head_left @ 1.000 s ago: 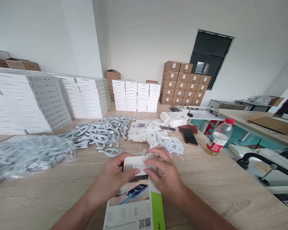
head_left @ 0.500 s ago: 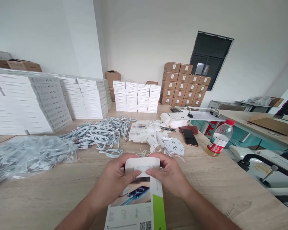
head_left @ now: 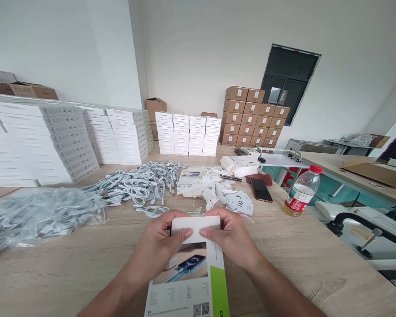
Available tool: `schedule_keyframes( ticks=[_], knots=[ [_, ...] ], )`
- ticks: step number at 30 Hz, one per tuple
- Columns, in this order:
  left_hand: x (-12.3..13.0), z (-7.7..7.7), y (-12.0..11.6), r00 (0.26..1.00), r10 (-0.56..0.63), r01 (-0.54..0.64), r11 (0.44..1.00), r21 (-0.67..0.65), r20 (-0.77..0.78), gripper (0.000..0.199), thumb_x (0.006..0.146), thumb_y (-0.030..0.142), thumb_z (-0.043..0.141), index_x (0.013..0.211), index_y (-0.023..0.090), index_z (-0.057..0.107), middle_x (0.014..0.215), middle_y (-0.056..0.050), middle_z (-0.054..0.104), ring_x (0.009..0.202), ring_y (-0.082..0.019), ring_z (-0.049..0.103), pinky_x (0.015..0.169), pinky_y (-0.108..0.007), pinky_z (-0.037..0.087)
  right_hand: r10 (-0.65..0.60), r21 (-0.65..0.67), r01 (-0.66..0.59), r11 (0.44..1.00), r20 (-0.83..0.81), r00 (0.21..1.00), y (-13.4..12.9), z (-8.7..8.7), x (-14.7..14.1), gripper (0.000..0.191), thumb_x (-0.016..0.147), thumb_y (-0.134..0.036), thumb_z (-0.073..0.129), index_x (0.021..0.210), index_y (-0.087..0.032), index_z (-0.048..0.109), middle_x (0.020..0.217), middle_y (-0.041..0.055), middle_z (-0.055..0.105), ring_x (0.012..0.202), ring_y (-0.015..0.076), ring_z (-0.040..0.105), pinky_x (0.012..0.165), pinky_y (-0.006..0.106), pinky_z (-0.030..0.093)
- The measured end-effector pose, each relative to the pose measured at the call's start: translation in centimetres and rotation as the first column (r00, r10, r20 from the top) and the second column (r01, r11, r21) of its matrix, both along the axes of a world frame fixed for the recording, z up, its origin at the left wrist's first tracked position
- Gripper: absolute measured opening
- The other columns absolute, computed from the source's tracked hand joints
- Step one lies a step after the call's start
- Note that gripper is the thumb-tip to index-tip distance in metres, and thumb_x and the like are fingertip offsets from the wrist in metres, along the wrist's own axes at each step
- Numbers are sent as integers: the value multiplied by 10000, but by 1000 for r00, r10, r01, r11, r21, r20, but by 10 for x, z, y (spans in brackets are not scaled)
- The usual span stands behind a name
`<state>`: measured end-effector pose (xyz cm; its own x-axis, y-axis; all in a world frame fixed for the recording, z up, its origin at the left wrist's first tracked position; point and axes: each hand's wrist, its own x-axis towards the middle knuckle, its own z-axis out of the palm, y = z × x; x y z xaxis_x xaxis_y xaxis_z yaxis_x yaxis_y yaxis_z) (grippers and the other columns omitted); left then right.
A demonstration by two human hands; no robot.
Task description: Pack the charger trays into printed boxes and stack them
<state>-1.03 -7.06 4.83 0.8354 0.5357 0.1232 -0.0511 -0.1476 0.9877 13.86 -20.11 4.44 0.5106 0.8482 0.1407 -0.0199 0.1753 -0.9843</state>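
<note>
A printed cardboard packaging box (head_left: 174,288), white with a green stripe and a phone picture, lies at the front of the table. My left hand (head_left: 163,246) grips its far end from the left, thumb on the white end flap (head_left: 195,223). From the right, my right hand (head_left: 232,240) holds the same end, its thumb pressing that flap too. The fingers of both hands curl behind the box. Beyond them lie a pile of pale charging cables (head_left: 135,185) and a heap of white paper pieces (head_left: 207,187).
Stacks of white boxes (head_left: 188,134) line the back and left of the table (head_left: 284,255). A plastic bag of cables (head_left: 46,215) lies at left. To the right are a phone (head_left: 261,190) and a bottle (head_left: 302,191). Brown cartons (head_left: 251,116) are piled behind.
The end flap, with a slotted piece showing before, now shows a plain white face. Both thumbs have moved slightly up and outward on it.
</note>
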Motion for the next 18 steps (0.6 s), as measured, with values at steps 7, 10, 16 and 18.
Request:
schedule_keyframes(
  ticks=[7, 10, 16, 18],
  knots=[
    [0, 6, 1, 999, -36, 30, 985, -168, -28, 470, 756, 384, 774, 1166, 229, 603, 814, -12, 705, 711, -206, 676, 639, -296, 527, 84, -13, -87, 996, -137, 987, 1, -10, 15, 367, 644, -390, 843, 877, -165, 670, 716, -7, 671, 601, 115, 562, 560, 241, 423],
    [-6, 12, 4, 995, -87, 95, 848, -521, 38, 674, 745, 476, 744, 1346, 260, 527, 952, -56, 745, 841, -292, 712, 734, -394, 543, 25, 65, -12, 998, -205, 978, 3, -10, 15, 355, 649, -390, 841, 864, -169, 667, 729, 4, 687, 619, 127, 578, 581, 251, 428],
    [-5, 4, 1, 892, -402, 404, 507, -762, 206, 998, 621, 853, 572, 1314, 136, 607, 1080, -145, 744, 1142, -430, 609, 925, -513, 481, -193, 139, 210, 968, -128, 973, 6, -10, 17, 356, 709, -427, 788, 933, -180, 663, 835, 42, 701, 704, 161, 589, 661, 304, 467],
    [-3, -1, 2, 875, -417, 448, 511, -734, 244, 966, 650, 846, 555, 1336, 167, 592, 1114, -129, 738, 1179, -409, 592, 973, -504, 457, -318, 140, 307, 941, 65, 946, 4, -12, 18, 357, 730, -412, 766, 1002, -208, 658, 963, 57, 679, 822, 197, 599, 731, 343, 490]
  ],
)
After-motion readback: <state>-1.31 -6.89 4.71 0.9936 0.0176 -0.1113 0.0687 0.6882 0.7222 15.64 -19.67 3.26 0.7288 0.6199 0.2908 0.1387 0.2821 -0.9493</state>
